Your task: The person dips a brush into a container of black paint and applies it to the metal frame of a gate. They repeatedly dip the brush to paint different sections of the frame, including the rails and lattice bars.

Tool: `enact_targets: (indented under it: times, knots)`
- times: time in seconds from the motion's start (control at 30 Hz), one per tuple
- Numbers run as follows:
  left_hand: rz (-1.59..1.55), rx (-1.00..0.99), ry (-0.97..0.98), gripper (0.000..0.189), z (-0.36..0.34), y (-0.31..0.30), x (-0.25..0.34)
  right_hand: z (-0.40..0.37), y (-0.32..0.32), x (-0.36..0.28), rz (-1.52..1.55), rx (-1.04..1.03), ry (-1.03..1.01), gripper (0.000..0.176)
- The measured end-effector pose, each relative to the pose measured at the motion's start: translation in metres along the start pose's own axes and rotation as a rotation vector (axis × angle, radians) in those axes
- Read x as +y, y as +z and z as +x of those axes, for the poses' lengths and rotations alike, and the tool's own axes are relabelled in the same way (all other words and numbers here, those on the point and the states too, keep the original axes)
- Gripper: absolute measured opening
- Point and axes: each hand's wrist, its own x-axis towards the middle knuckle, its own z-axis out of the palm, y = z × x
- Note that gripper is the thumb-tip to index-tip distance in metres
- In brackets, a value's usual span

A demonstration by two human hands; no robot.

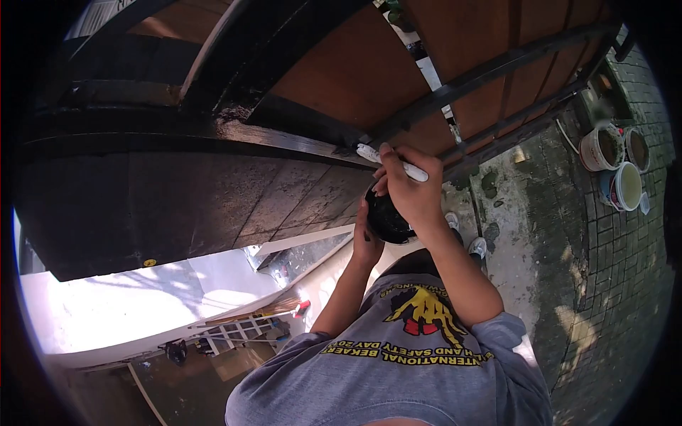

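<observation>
My right hand [414,190] is closed around the white handle of a paintbrush [371,154]. The dark tip of the brush is at a black metal bar [298,142] of the gate, too dark there to tell whether it touches. Below it, my left hand [367,240] grips the side of a tub of black paint [387,216]. Part of the tub's rim is hidden behind my right hand and wrist. Brown panels [355,71] fill the gate's frame, and a greyish, unevenly coated stretch shows along the bar left of the brush.
Several buckets [628,186] stand on the paving [611,263] at the right. A ladder [238,335] and a broom [302,309] with red on its head lie at the lower left. The dark lower panel [177,206] fills the left. My shoes [477,246] stand on concrete.
</observation>
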Motion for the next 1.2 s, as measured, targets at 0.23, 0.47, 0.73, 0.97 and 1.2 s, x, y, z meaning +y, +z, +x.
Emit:
enact_targets:
  times: [0.23,0.47,0.73,0.97,1.2]
  knots:
    - [0.057,0.048,-0.021,0.062,0.0,-0.003,-0.006,0.006,0.009,0.017,0.094,0.072,-0.144,0.031]
    - [0.088,0.047,-0.002,0.063,0.003,-0.001,-0.006,0.011,0.012,-0.004,0.361,0.192,0.195,0.041]
    - [0.116,-0.029,0.043,0.06,0.001,-0.004,-0.013,-0.007,0.017,0.016,0.093,0.145,-0.128,0.037]
    - [0.187,0.013,0.036,0.059,-0.005,-0.005,-0.013,-0.01,0.004,0.01,-0.261,0.064,-0.454,0.02]
    - [0.029,0.083,-0.062,0.061,0.0,0.003,-0.012,0.004,0.012,0.012,-0.104,0.039,-0.187,0.034]
